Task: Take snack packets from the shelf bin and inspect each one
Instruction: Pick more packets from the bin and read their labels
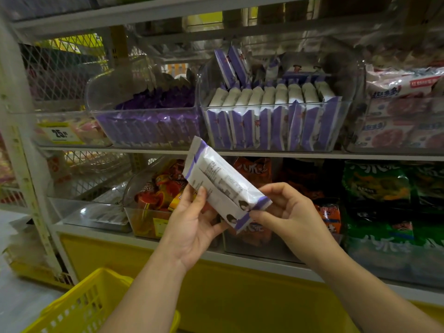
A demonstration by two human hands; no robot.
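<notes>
Left grip (192, 224) holding snack packet (223, 186) mid-body; right grip (281, 207) pinching its crimped end seal. Looking light, crinkly, slick, probably crushable; taking hold at seals seeming safest.

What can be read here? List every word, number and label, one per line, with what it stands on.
"25": yellow price tag, upper shelf, left; its smaller print is blurred.
Held snack packet: fine print, too small to read.
Orange packets, green packets, pink packets: large characters, too blurred to quote.
</notes>
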